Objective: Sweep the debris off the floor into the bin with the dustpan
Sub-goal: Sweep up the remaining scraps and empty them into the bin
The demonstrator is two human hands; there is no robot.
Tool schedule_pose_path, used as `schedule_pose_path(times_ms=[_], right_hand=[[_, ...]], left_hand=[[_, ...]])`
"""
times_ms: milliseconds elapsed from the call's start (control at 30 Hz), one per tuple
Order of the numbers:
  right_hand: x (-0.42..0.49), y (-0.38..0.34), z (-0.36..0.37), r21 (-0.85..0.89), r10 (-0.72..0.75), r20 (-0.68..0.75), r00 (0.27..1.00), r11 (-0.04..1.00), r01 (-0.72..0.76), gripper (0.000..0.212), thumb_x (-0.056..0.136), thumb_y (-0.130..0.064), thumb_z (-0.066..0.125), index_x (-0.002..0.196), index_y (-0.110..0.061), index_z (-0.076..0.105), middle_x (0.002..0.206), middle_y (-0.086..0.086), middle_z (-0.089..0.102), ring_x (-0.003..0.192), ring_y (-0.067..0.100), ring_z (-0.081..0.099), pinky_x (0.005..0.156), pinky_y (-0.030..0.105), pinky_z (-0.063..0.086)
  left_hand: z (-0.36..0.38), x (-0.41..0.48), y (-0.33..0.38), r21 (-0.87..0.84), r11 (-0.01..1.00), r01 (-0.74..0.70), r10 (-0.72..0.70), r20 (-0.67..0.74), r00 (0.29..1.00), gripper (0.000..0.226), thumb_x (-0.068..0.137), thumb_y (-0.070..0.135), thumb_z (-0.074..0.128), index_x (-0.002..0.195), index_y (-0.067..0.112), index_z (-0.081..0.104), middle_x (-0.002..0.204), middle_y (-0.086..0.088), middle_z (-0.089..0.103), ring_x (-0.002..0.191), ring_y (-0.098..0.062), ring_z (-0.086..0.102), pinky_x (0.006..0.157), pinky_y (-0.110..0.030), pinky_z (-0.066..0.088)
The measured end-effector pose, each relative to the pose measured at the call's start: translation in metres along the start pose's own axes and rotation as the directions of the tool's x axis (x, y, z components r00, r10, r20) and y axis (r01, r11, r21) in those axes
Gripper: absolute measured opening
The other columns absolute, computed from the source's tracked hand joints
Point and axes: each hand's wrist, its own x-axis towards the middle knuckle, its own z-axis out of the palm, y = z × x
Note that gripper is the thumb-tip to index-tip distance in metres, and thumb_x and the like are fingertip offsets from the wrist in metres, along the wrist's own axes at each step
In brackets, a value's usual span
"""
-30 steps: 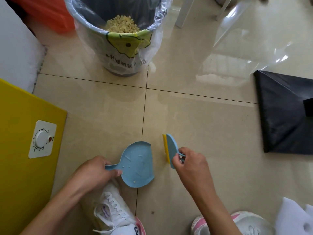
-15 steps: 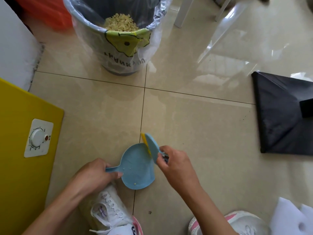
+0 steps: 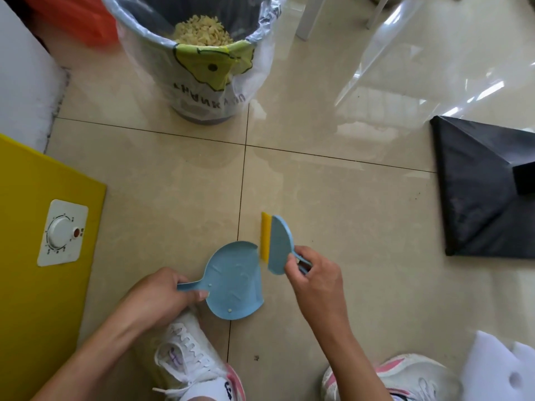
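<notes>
- Dustpan (image 3: 236, 280) lies flat on the floor (image 3: 347, 212), well short of the bin (image 3: 199, 62), with a few pale crumbs on its blue face.
- Left hand (image 3: 157, 296) grips the dustpan's handle.
- Right hand (image 3: 314, 277) pinches the handle of a blue brush (image 3: 278, 244), whose yellow edge sits just beside the dustpan's open lip.
- Bin, lined with a clear bag, holds a heap of pale debris (image 3: 204, 31).
- Two white shoes flank the dustpan's near side.
</notes>
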Motion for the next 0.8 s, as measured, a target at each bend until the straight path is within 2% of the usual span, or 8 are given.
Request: schedule_pose_path(times_ms=[100, 200, 333, 467, 600, 667, 733, 800], right_hand=[[0.0, -0.001, 0.003, -0.01, 0.023, 0.036, 0.999, 1.0, -0.023, 0.014, 0.091, -0.019, 0.065, 0.095, -0.02, 0.078, 0.073, -0.008, 0.075, 0.067, 0.004, 0.071, 0.063, 0.027, 0.056], [-0.01, -0.006, 0.007, 0.018, 0.006, 0.114, 0.994, 1.0, -0.008, 0.012, 0.089, -0.015, 0.066, 0.084, -0.019, 0.077, 0.067, -0.008, 0.071, 0.06, 0.003, 0.066, 0.056, 0.022, 0.051], [-0.003, -0.001, -0.015, -0.037, 0.004, -0.066, 0.998, 0.999, -0.007, 0.013, 0.084, -0.012, 0.068, 0.076, -0.02, 0.075, 0.063, -0.009, 0.07, 0.06, -0.003, 0.066, 0.054, 0.015, 0.047], [0.005, 0.001, -0.034, -0.044, 0.055, -0.158, 0.986, 0.997, -0.063, 0.015, 0.083, -0.012, 0.067, 0.074, -0.022, 0.074, 0.064, -0.007, 0.07, 0.06, 0.001, 0.066, 0.056, 0.02, 0.049], [0.007, 0.002, -0.035, -0.069, 0.078, -0.112, 0.991, 0.994, -0.086, 0.015, 0.085, -0.015, 0.066, 0.074, -0.022, 0.075, 0.066, -0.006, 0.071, 0.062, 0.005, 0.068, 0.057, 0.024, 0.051], [0.007, 0.002, -0.027, -0.113, 0.078, -0.089, 0.993, 0.99, -0.088, 0.013, 0.085, -0.017, 0.065, 0.074, -0.02, 0.073, 0.064, -0.006, 0.071, 0.061, 0.004, 0.068, 0.057, 0.027, 0.053], [0.006, 0.003, -0.014, -0.24, 0.027, -0.074, 0.997, 0.97, -0.044, 0.015, 0.084, -0.023, 0.061, 0.073, -0.015, 0.067, 0.062, 0.001, 0.068, 0.059, 0.014, 0.067, 0.059, 0.038, 0.053], [0.003, -0.001, 0.006, -0.364, -0.017, -0.019, 1.0, 0.931, 0.009, 0.018, 0.086, -0.027, 0.055, 0.077, -0.013, 0.062, 0.064, 0.008, 0.066, 0.061, 0.029, 0.063, 0.056, 0.042, 0.05]], left_hand=[[-0.001, -0.001, 0.003, -0.004, 1.0, 0.001, -0.001, 0.001, 1.0, 0.044, 0.085, 0.049, 0.075, 0.051, 0.025, 0.061, 0.037, 0.008, 0.044, 0.041, -0.008, 0.039, 0.051, -0.028, 0.029], [-0.003, -0.004, 0.005, -0.006, 1.0, -0.016, 0.016, 0.014, 1.0, 0.045, 0.086, 0.046, 0.074, 0.046, 0.029, 0.062, 0.036, 0.01, 0.047, 0.036, -0.004, 0.041, 0.05, -0.027, 0.031], [-0.017, -0.004, 0.001, -0.016, 0.999, -0.032, 0.032, -0.01, 0.999, 0.028, 0.084, 0.047, 0.076, 0.07, 0.022, 0.078, 0.059, 0.005, 0.071, 0.06, -0.021, 0.069, 0.059, -0.03, 0.047], [-0.055, -0.008, 0.002, -0.046, 0.996, -0.076, 0.075, -0.029, 0.997, 0.024, 0.082, 0.045, 0.079, 0.077, 0.022, 0.083, 0.052, -0.005, 0.061, 0.052, -0.012, 0.049, 0.057, -0.028, 0.034], [-0.08, -0.005, 0.0, -0.009, 0.999, -0.048, 0.048, -0.014, 0.999, 0.017, 0.082, 0.045, 0.079, 0.076, 0.03, 0.083, 0.044, 0.003, 0.044, 0.045, -0.012, 0.038, 0.056, -0.027, 0.027], [-0.08, -0.001, -0.002, 0.033, 0.999, -0.028, 0.028, -0.01, 1.0, 0.023, 0.083, 0.042, 0.079, 0.071, 0.022, 0.08, 0.044, 0.003, 0.041, 0.044, -0.013, 0.035, 0.054, -0.028, 0.024], [-0.074, 0.004, -0.001, 0.081, 0.997, -0.007, 0.008, -0.015, 1.0, 0.03, 0.082, 0.04, 0.08, 0.064, 0.016, 0.076, 0.04, 0.006, 0.043, 0.042, -0.012, 0.036, 0.052, -0.028, 0.025], [-0.065, 0.009, 0.003, 0.08, 0.997, 0.01, -0.009, -0.01, 1.0, 0.028, 0.081, 0.036, 0.081, 0.062, 0.017, 0.076, 0.037, 0.01, 0.052, 0.043, -0.008, 0.047, 0.051, -0.026, 0.032]])
